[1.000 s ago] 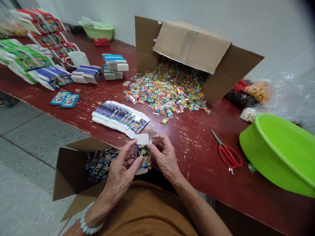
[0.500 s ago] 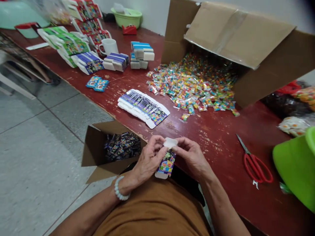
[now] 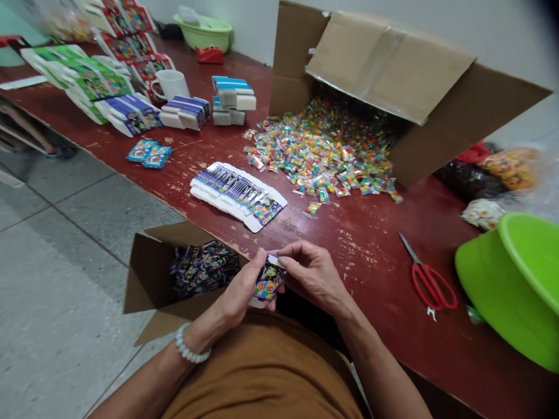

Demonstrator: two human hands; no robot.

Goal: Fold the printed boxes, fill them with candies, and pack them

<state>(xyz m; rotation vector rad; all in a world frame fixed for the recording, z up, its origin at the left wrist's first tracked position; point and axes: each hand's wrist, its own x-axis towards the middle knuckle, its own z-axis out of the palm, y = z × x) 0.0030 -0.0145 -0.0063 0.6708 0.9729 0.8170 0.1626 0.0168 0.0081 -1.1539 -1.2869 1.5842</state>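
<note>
My left hand (image 3: 242, 289) is wrapped around a small purple printed candy box (image 3: 268, 280), held upright in front of my waist. Its thumb lies along the left side and fingertips show at the right. My right hand (image 3: 315, 273) pinches the box's top right corner, where the flap looks folded down. A white flap sticks out at the bottom. Just beyond my hands, a fanned row of flat purple boxes (image 3: 240, 192) lies on the red table (image 3: 349, 244). Below to the left, an open carton (image 3: 151, 273) contains many filled small boxes (image 3: 205, 267).
Wrapped candies (image 3: 323, 157) spill from a large cardboard box (image 3: 393, 70). Red-handled scissors (image 3: 430, 282) and a green basin (image 3: 493, 279) are on the right. Bundled boxes (image 3: 131, 113), a white mug (image 3: 172, 85) and two blue packs (image 3: 149, 153) stand at the left.
The box's raised white top flap has been folded down. My left hand has shifted from its top edge to gripping its sides. The camera view has turned slightly right.
</note>
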